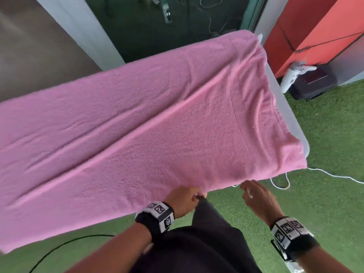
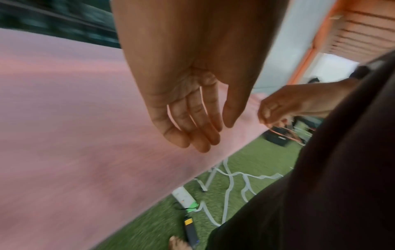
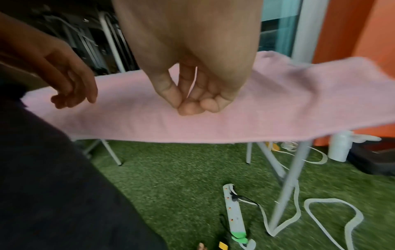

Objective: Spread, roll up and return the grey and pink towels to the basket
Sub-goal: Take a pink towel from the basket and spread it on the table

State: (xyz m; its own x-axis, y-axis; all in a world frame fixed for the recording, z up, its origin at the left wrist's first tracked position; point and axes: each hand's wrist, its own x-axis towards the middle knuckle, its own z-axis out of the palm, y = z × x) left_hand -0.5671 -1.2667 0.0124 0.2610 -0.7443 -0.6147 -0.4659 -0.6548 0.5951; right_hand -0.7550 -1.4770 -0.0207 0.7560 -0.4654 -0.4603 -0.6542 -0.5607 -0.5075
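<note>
Pink towel (image 1: pixel 137 119) lies spread flat over the desk (image 1: pixel 283 107), covering nearly all of the top; only a thin white strip of desk shows along the far-right side. A long crease runs lengthwise through the towel. Its near edge hangs a bit over the desk's front, just ahead of both hands.

Left hand (image 1: pixel 183 201) is at the towel's near edge, about touching it. Head view hides the fingertips behind the knuckles. Left wrist view shows the fingers (image 2: pixel 192 121) close together, mostly straight w/ a slight bend, thumb alongside, nothing between them. So left grip is released, holding nothing.

Right hand (image 1: pixel 258 196) is just right of the left one, near the towel's front-right corner, a small gap between hand and cloth in the head view. In the right wrist view its fingers (image 3: pixel 192 108) curl in and the thumb tip meets them. Can't tell if any cloth is pinched there; pic is blurred. Right grip: can't tell.

Below the hands, on green turf (image 3: pixel 171 177): a white power strip (image 3: pixel 233 213) and loose white cable (image 3: pixel 333 213). Desk legs (image 3: pixel 113 152) stand on the turf under the towel. Orange wall (image 1: pixel 315 26) past the right hand's side.
</note>
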